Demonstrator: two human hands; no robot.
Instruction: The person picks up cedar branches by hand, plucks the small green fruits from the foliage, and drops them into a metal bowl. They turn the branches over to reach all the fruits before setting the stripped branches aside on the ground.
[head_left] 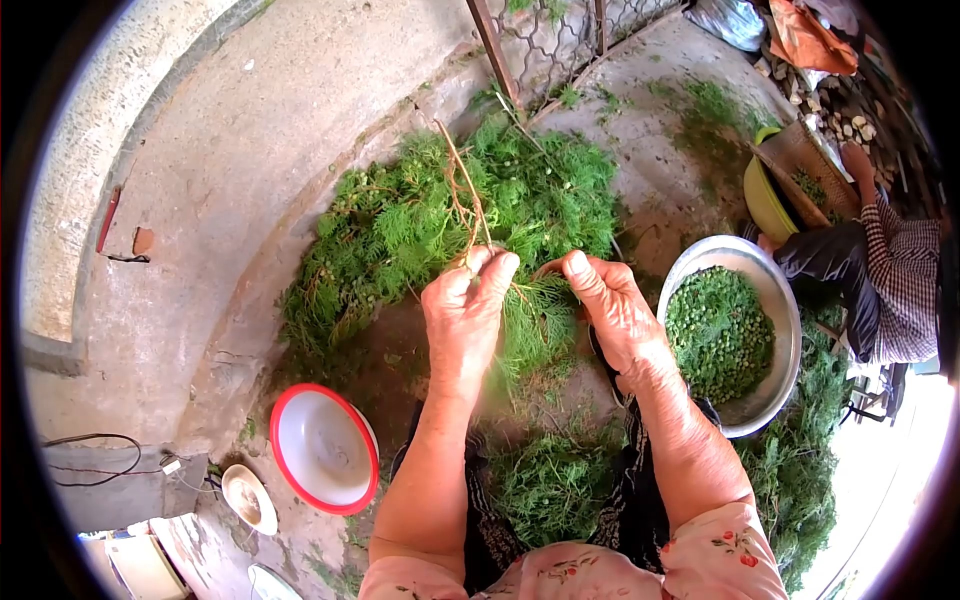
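My left hand [468,315] is closed around the stem of a cut evergreen branch [462,178], pinching it between thumb and fingers. The bare brown end sticks up and away from me, and a feathery green sprig [537,318] hangs between the hands. My right hand [618,308] is closed beside this foliage, thumb against the fingers; whatever it pinches is hidden. Beyond both hands lies a heap of leafy green branches [375,225]. To the right stands a metal basin [787,325] holding many small green cones or berries [720,335] with bits of leaf.
A red-rimmed white basin [325,440] and a small pale bowl [248,498] stand at left. Trimmed greenery [555,485] lies between my legs. At right sits another person in a checked sleeve [900,275], near a yellow-green tub [768,205]. A metal lattice [545,40] rises at the back.
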